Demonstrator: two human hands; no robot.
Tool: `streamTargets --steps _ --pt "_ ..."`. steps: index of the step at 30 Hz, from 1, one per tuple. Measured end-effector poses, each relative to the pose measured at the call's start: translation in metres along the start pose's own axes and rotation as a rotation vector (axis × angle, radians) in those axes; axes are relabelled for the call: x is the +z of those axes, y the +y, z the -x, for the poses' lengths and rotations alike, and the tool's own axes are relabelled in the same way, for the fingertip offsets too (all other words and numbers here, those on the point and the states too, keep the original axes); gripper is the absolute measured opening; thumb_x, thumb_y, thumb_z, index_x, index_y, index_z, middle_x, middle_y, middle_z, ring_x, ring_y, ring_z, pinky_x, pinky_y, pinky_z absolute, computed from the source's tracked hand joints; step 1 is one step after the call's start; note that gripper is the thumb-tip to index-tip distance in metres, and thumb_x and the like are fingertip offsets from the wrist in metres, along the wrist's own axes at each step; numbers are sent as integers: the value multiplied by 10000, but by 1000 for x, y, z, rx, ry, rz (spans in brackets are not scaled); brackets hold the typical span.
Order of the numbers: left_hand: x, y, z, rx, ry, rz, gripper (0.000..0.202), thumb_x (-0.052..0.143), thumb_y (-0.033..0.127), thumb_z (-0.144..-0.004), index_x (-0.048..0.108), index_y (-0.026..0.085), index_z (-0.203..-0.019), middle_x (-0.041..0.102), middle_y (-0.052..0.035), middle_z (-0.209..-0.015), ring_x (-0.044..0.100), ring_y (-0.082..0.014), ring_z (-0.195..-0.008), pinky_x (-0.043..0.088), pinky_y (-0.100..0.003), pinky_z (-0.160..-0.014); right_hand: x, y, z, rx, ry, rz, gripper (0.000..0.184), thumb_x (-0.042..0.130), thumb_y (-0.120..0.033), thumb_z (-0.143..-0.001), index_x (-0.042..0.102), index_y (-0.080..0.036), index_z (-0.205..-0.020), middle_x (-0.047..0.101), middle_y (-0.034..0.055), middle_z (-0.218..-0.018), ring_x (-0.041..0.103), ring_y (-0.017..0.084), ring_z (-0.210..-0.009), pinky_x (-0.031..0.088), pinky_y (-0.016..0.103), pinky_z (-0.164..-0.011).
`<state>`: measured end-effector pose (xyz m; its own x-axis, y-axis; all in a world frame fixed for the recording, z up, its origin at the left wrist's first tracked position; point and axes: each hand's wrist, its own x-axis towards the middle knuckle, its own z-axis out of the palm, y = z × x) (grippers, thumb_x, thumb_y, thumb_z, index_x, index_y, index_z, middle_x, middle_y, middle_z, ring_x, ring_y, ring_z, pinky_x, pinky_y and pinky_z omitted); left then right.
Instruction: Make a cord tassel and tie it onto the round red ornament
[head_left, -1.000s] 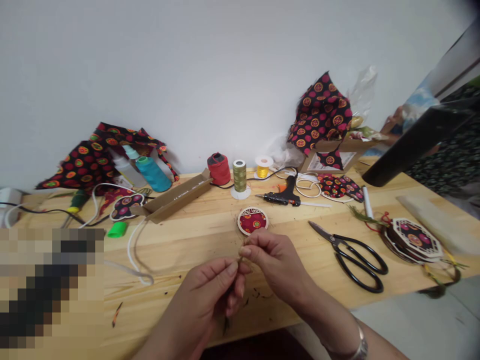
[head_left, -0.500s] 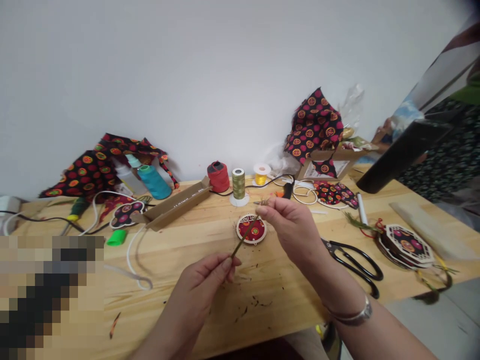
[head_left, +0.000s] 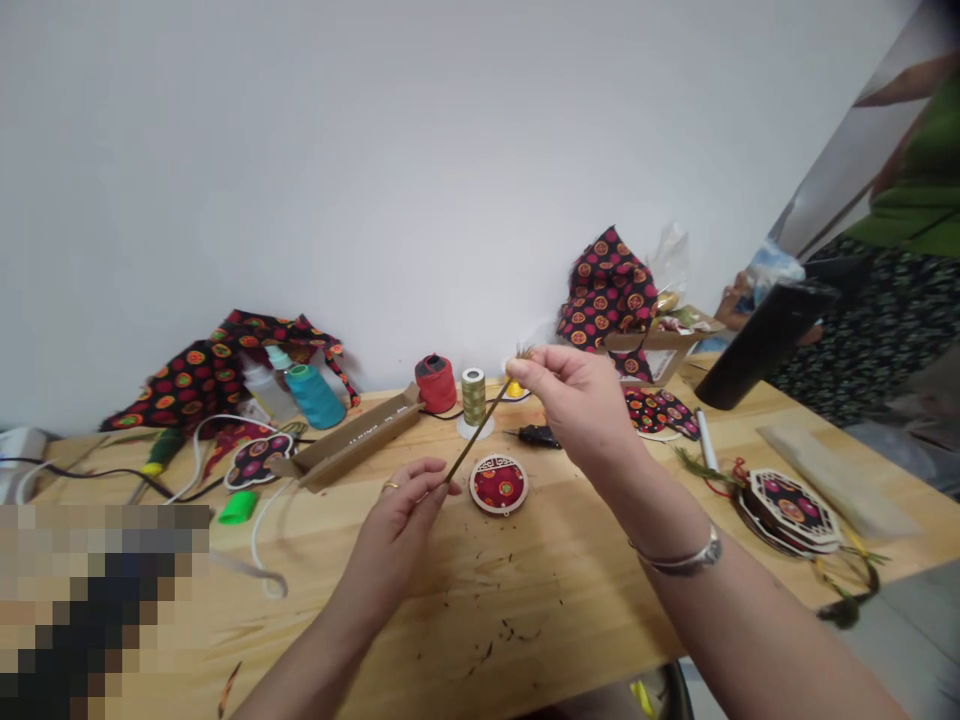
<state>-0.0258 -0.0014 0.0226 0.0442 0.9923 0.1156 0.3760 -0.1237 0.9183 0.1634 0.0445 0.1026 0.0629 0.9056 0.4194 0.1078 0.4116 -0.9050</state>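
Observation:
A thin olive-green cord (head_left: 480, 428) is stretched taut between my two hands above the wooden table (head_left: 525, 590). My left hand (head_left: 405, 505) pinches its lower end near the table top. My right hand (head_left: 581, 400) is raised and pinches the upper, frayed end. Just below the cord lies a round red fabric ornament with a white rim (head_left: 499, 483).
Thread spools (head_left: 473, 394), a red spool (head_left: 436, 381), a teal cone (head_left: 313, 395), a cardboard tray (head_left: 352, 440), patterned fabric (head_left: 217, 365), a glue gun (head_left: 534, 435), a white cord (head_left: 259, 540) and octagonal ornaments (head_left: 791, 497) lie about. Another person stands at right.
My hands were close together low over the table; the right hand has risen up and away, drawing the cord taut. The camera tilted upward.

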Motion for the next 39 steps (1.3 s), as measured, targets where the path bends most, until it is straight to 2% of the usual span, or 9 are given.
streamTargets --steps 5,8,9,11,14,18,21,27,39 --pt "-6 2 5 41 186 -89 337 590 322 -790 663 216 -1102 428 -116 -1345 401 -301 -1226 295 -429 -1015 3 5 -9 -22 -46 156 300 576 -291 -767 440 -188 -520 338 -60 -506 317 88 -515 266 246 -516" --pt "-8 15 17 78 308 -30 226 660 322 -746 734 236 -941 576 -68 -1053 535 -253 -994 410 -327 -858 9 17 -9 -48 -67 201 293 585 -274 -759 459 -185 -510 369 -57 -505 345 98 -531 278 250 -540" --pt "-7 21 21 13 221 66 161 685 314 -732 753 217 -841 606 -49 -899 558 -214 -843 436 -283 -738 11 20 -8 -58 -73 215 293 591 -265 -757 464 -185 -505 385 -55 -508 358 103 -544 285 252 -554" --pt "-3 31 28 -234 61 368 205 684 353 -748 750 174 -820 537 5 -635 418 -104 -505 332 -207 -452 16 26 -4 -79 -85 242 307 605 -250 -757 469 -186 -490 408 -48 -516 386 115 -573 296 258 -584" --pt "6 41 29 -525 -192 831 187 693 275 -764 728 100 -821 564 -6 -659 295 -18 -428 223 -131 -381 23 31 7 -114 -110 276 324 635 -219 -756 482 -187 -472 448 -37 -531 432 135 -628 311 267 -626" --pt "14 40 24 -698 -186 1131 203 556 217 -885 689 63 -891 671 -139 -904 291 37 -386 233 -73 -345 27 32 36 -166 -164 298 237 647 -151 -769 585 -189 -544 554 -22 -600 472 149 -699 341 292 -715" --pt "15 34 24 -771 -181 1271 219 482 210 -927 652 85 -869 668 -104 -868 319 47 -351 226 -65 -321 27 33 62 -232 -182 334 183 610 -96 -796 653 -197 -650 600 -2 -676 480 160 -749 367 312 -742" --pt "18 23 30 -819 -125 1297 162 513 89 -892 600 107 -756 494 64 -546 366 24 -315 215 -66 -302 22 36 103 -378 -199 420 190 558 -84 -834 664 -209 -738 610 29 -753 458 191 -831 420 331 -747" --pt "23 -1 29 -780 -132 1136 115 740 142 -717 656 64 -714 579 16 -639 325 32 -373 204 -81 -338 18 43 127 -591 -135 459 159 556 -158 -869 608 -166 -719 613 9 -703 469 162 -761 369 297 -698"
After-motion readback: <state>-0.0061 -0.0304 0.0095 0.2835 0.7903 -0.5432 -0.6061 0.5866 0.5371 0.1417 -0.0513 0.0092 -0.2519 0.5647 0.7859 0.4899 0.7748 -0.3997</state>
